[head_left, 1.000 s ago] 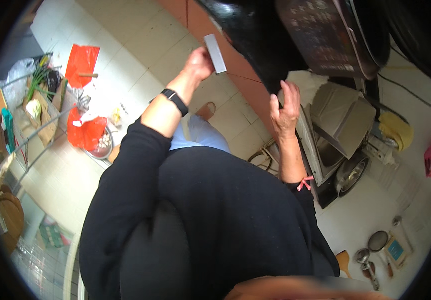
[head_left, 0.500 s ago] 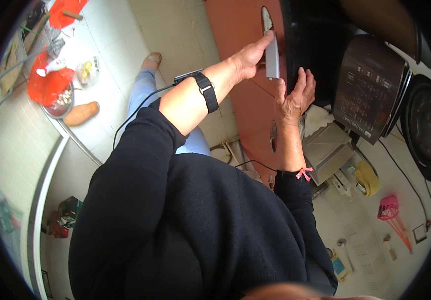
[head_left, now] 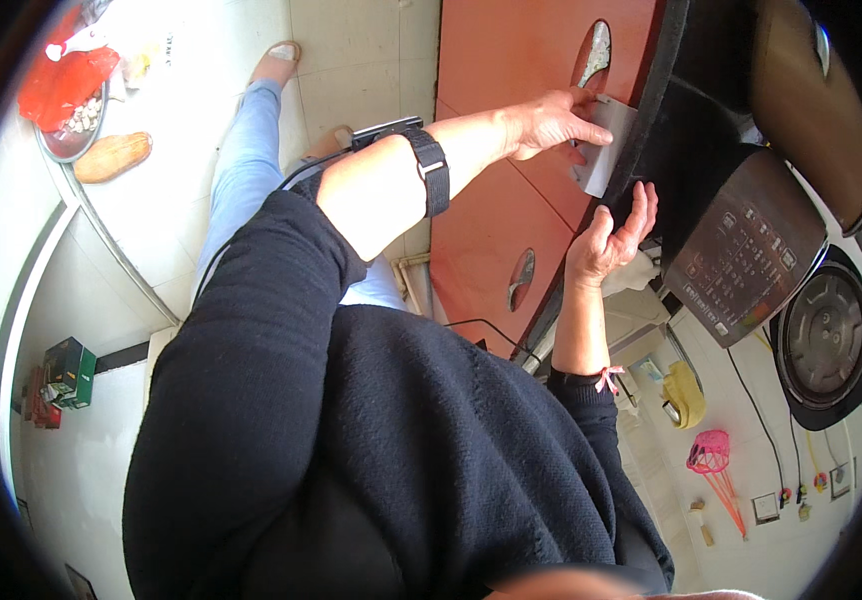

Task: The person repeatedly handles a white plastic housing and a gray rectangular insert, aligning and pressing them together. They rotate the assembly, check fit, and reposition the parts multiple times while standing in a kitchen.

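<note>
My left hand [head_left: 554, 124], its forearm wearing a black strap, grips a flat silvery-grey rectangular piece [head_left: 615, 150]. Thumb and fingers close on its left edge; its exact kind does not show. The piece hangs over the border between the orange-red cabinet front [head_left: 501, 220] and the black countertop edge [head_left: 651, 105]. Just below and to its right, my right hand [head_left: 609, 240] is empty, palm turned up and fingers apart, not touching the piece. A pink ribbon circles my right wrist.
A dark panelled appliance [head_left: 746, 245] and a round black hotplate [head_left: 827, 325] stand at the right. A yellow cloth [head_left: 686, 395] and a pink basket [head_left: 709, 452] are nearer. On the left floor are a metal bowl [head_left: 66, 147], red plastic [head_left: 71, 85] and a brown slipper [head_left: 113, 157].
The grey piece has moved right and turned its broad face into view, still in my left hand. My right hand has rolled palm up. The whole view has shifted.
</note>
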Motion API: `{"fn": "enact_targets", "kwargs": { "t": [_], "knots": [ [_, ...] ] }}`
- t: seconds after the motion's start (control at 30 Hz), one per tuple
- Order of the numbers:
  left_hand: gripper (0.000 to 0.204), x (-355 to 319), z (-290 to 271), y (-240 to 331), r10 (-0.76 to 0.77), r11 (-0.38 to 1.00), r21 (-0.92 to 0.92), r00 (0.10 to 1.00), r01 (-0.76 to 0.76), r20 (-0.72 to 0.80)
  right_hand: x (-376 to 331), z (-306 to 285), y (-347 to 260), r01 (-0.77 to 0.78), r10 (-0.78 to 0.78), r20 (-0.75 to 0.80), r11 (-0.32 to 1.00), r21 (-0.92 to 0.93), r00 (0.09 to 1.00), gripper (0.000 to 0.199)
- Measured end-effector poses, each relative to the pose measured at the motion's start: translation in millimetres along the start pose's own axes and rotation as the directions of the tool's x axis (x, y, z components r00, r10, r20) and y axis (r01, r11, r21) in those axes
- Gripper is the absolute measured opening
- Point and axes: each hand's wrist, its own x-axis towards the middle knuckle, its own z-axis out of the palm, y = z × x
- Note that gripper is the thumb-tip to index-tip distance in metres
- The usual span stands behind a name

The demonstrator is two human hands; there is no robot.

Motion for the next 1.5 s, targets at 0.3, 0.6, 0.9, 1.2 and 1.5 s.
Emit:
{"fn": "enact_targets", "kwargs": {
  "t": [0.3, 0.6, 0.9, 1.2, 1.5],
  "knots": [
    [0.069, 9, 19, -14, 0.361, 0.760, 0.629, 0.912, -0.166, -0.196, 0, 2, 1, 0.004, -0.004, -0.005, 1.000, 0.000, 1.000, 0.056],
    [0.084, 23, 37, -26, 0.371, 0.760, 0.650, 0.825, -0.005, -0.426, 1, 1, 4, 0.038, -0.038, 0.009, 0.999, -0.031, 0.999, 0.059],
    [0.077, 18, 33, -16, 0.216, 0.714, 0.672, 0.852, 0.194, -0.476, 1, 2, 6, 0.034, -0.033, 0.005, 0.997, -0.073, 0.999, 0.062],
    [0.075, 17, 34, -26, 0.312, 0.747, 0.658, 0.828, 0.089, -0.465, 1, 2, 5, 0.054, -0.055, -0.005, 0.994, -0.093, 0.998, 0.063],
    [0.058, 21, 29, -30, 0.238, 0.803, 0.588, 0.849, 0.101, -0.472, 4, 3, 7, 0.085, -0.086, -0.011, 0.990, -0.115, 0.996, 0.063]
  ]
}}
